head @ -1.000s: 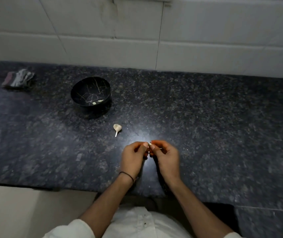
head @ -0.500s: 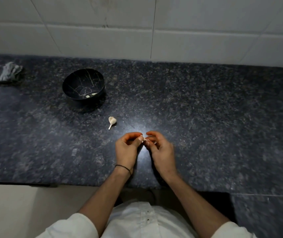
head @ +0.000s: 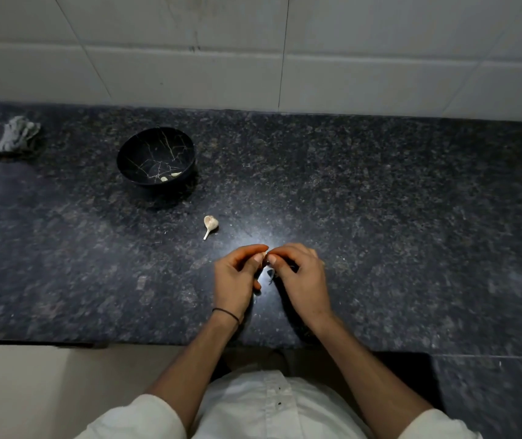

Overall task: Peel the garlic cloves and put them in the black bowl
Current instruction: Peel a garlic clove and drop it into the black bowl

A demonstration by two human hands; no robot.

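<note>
Two hands meet over the near middle of the table [head: 380,217]. The left hand [head: 237,280] and right hand [head: 300,277] both pinch a garlic clove [head: 265,258] between thumbs and fingertips, and only a pale sliver of it shows. How much skin remains is impossible to tell. Farther back on the left, the black bowl [head: 145,147] holds two peeled cloves [head: 175,174]. A stemmed garlic piece [head: 210,224] lies between bowl and hands.

Hands: left hand [head: 234,280] and right hand [head: 300,277] pinch a garlic clove [head: 264,259] together.
Black bowl [head: 132,160]: two peeled cloves [head: 170,176] inside.
Counter [head: 380,217]: garlic piece [head: 210,224] beside the bowl.
</note>
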